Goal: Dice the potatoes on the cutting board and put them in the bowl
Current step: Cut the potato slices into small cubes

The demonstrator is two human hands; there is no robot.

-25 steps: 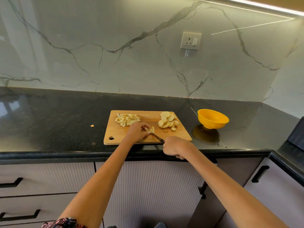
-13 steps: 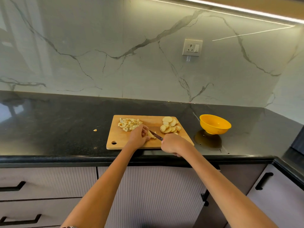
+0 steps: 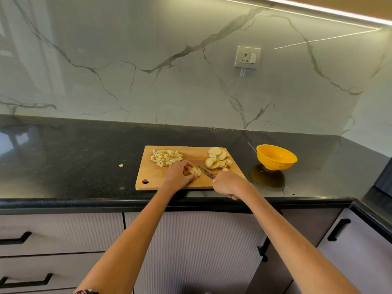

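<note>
A wooden cutting board (image 3: 152, 177) lies on the black counter. A heap of diced potato (image 3: 166, 157) sits at its far left, and a pile of round potato slices (image 3: 218, 160) at its far right. My left hand (image 3: 180, 174) pinches a small stack of potato slices (image 3: 194, 171) in the board's middle. My right hand (image 3: 230, 184) grips a knife (image 3: 206, 172) whose blade points at that stack from the right. A yellow bowl (image 3: 275, 157) stands on the counter to the right of the board.
One stray potato piece (image 3: 121, 165) lies on the counter left of the board. A marble backsplash with a wall socket (image 3: 247, 57) rises behind. Drawers and cabinet doors sit below the counter edge. The counter turns a corner at the right.
The camera has tilted down slightly, shifting the scene lower. The knife blade has come up beside the held slices. Both hands stay on the board's near middle.
</note>
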